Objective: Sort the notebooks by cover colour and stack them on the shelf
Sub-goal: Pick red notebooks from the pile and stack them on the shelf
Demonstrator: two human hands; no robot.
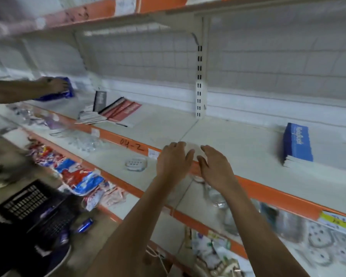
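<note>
Far left: another person's hand [54, 84] grips a blue item [67, 92]. Centre-left: red notebooks [126, 110] fanned on shelf [238, 140]. Centre: left hand [174, 160] and right hand [216, 166], fingers relaxed, empty, over the shelf edge. Right: blue notebook stack [297, 143].

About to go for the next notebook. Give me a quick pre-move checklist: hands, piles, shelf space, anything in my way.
1. Left hand free: ok, fingers relaxed, holding nothing.
2. Right hand free: ok, also holding nothing.
3. Blue stack tidy: ok, one squared pile on the right.
4. Red notebooks stacked: not ok, fanned out and leaning.
5. Shelf space between the piles: ok, bare surface.
6. Far left clear: not ok, another person's hand grips a blue item; whether it is notebooks, cannot tell.
</note>
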